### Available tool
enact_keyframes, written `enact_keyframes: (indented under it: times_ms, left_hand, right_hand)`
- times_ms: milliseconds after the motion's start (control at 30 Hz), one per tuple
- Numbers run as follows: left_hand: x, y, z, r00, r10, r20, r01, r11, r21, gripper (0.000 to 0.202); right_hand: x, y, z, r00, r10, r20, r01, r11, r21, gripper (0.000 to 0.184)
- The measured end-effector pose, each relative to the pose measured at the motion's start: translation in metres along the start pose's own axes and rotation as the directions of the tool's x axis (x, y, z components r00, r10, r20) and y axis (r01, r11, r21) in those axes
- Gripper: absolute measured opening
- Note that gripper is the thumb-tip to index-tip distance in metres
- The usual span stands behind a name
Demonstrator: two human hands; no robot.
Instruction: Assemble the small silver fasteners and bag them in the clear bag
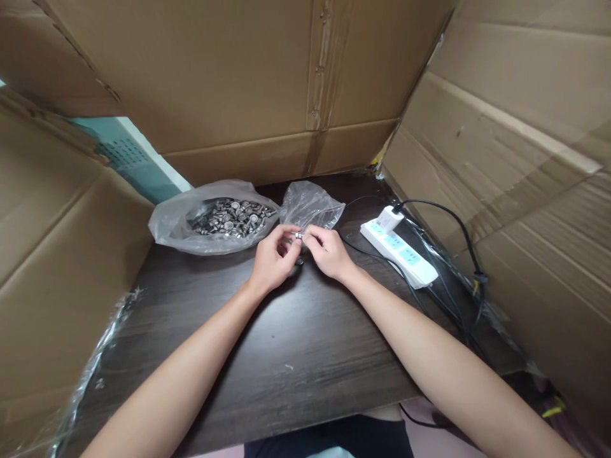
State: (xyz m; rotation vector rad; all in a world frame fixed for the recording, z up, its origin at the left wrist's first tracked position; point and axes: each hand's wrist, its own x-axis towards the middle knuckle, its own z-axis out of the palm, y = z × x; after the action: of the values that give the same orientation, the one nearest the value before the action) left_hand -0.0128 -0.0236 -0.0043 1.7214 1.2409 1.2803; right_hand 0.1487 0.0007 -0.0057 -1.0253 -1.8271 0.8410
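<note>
Between my two hands is a small shiny metal fitting, too small to make out fully. My left hand pinches it between thumb and fingertips. From the other side, my right hand closes its thumb and forefinger on the fitting's right end. Left of my hands lies an open plastic bag full of small metal parts, several with round flat heads. Just behind my fingers rests a clear plastic bag; its contents cannot be made out. A dark round piece shows partly under my left thumb.
A white power strip with a plugged-in white adapter lies to the right. Black cables run around it. Cardboard walls enclose the dark wooden table at the back and both sides.
</note>
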Motion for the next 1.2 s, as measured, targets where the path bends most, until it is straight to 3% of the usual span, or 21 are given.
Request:
enact_keyframes:
  times_ms: [300,633,1200]
  left_hand:
    - [0.0019,-0.0032,0.0003,0.995,-0.098,0.017,0.1,0.986,-0.135,0.022]
    - [0.0014,0.0009,-0.0009,0.999,-0.045,0.0,0.045,0.997,-0.07,0.021]
    - [0.0016,0.0021,0.0003,0.999,-0.03,-0.026,0.029,0.999,-0.032,0.025]
  right_hand:
    - [-0.0032,-0.0054,0.0017,0.991,-0.136,0.02,0.137,0.986,-0.098,0.017]
    - [-0.0032,-0.0054,0.0,0.996,-0.09,0.024,0.091,0.993,-0.073,0.031]
    - [-0.0026,-0.0028,0.0025,0.99,-0.143,-0.012,0.142,0.987,-0.074,0.024]
